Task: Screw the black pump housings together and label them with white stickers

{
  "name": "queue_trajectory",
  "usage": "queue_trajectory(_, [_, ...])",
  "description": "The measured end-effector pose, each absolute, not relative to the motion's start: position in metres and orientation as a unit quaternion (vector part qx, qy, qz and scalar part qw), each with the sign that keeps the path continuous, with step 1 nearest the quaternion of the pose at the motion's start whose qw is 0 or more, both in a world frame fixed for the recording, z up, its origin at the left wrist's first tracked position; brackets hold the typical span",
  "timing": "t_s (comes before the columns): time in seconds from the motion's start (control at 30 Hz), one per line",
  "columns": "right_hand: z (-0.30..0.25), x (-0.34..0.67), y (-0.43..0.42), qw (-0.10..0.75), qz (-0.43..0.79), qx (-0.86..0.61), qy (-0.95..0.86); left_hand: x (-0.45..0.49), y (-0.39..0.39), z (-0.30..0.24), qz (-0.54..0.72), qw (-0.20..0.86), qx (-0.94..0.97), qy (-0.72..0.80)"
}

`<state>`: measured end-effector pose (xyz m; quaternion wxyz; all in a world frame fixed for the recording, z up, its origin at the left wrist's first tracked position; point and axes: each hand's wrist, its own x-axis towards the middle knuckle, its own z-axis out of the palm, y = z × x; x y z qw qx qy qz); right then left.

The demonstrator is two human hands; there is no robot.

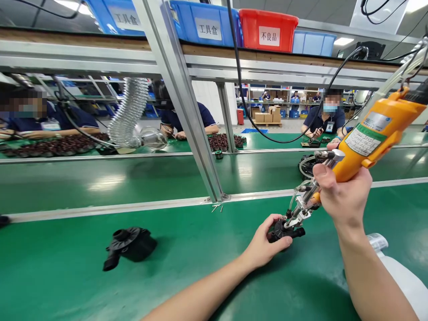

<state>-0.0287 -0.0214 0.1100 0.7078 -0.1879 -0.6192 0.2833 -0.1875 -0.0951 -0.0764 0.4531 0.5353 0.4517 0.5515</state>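
Observation:
My left hand (267, 243) is closed around a small black pump housing (284, 231) that rests on the green bench mat (200, 258). My right hand (344, 196) grips an orange electric screwdriver (374, 133), tilted down to the left. Its metal tip with clear tubes (301, 209) touches the top of the housing. A second black pump housing (129, 245) lies alone on the mat to the left, away from both hands.
A slanted aluminium post (187, 111) stands at mid-bench, with a few loose screws (217, 207) at its foot. Behind runs a green conveyor (100, 178) carrying a black part (307, 166). Other people sit across it. Blue and red bins (267, 29) line the shelf above.

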Motion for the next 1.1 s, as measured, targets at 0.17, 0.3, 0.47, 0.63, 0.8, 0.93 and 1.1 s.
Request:
queue_trajectory(0.17, [0.103, -0.047, -0.021, 0.689, 0.321, -0.205, -0.617, -0.187, -0.094, -0.073, 0.552, 0.453, 0.541, 0.445])
queue_trajectory(0.3, [0.100, -0.057, -0.024, 0.683, 0.337, -0.214, -0.612, -0.186, -0.093, -0.069, 0.558, 0.437, 0.548, 0.444])
queue_trajectory(0.47, [0.094, -0.057, -0.023, 0.674, 0.352, -0.214, -0.613, -0.187, -0.092, -0.066, 0.551, 0.429, 0.556, 0.451])
queue_trajectory(0.63, [0.086, -0.055, -0.017, 0.667, 0.375, -0.229, -0.601, -0.182, -0.098, -0.072, 0.553, 0.425, 0.533, 0.478])
queue_trajectory(0.8, [0.097, -0.037, -0.010, 0.719, 0.326, -0.220, -0.573, -0.188, -0.103, -0.076, 0.596, 0.403, 0.523, 0.456])
queue_trajectory(0.93, [0.111, -0.014, -0.008, 0.766, 0.257, -0.201, -0.554, -0.194, -0.100, -0.078, 0.581, 0.489, 0.517, 0.396])
queue_trajectory(1.1, [0.113, -0.010, -0.011, 0.752, 0.281, -0.205, -0.560, -0.190, -0.092, -0.085, 0.628, 0.472, 0.448, 0.427])
